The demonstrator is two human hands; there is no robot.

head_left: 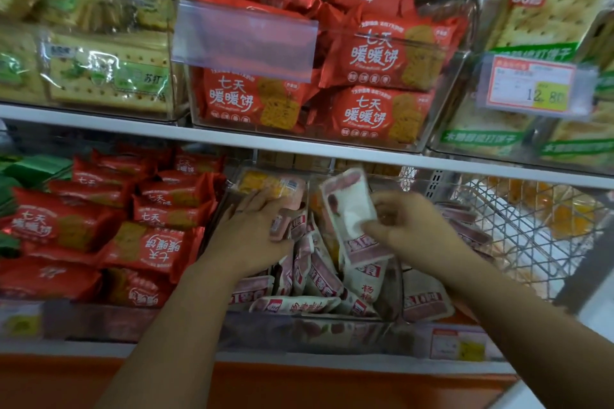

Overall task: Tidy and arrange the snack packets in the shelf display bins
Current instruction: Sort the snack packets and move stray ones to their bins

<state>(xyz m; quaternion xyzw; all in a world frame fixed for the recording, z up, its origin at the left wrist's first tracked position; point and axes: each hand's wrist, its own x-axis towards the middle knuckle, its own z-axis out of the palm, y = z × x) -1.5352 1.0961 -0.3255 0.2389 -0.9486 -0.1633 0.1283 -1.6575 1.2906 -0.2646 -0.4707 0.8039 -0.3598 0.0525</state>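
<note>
Red foil biscuit packets (146, 246) crowd the bin at lower left of the frame. The left hand (252, 232) lies spread on pink-and-white snack packets (319, 279) at centre. The right hand (408, 226) pinches one pink-and-white plastic packet (349, 206), tilted above them.

We see glossy red foil packets (378, 56) in a clear, shiny plastic bin (442, 103) at upper centre, smooth pink-white film packets (349, 209) at centre, a metal wire basket (518, 229) at right, and a paper price tag (533, 85) behind a clear sleeve.

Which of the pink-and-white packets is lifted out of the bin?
The pink-and-white packet pinched in the right hand, held upright above the pile; the others lie packed in the bin.
</note>
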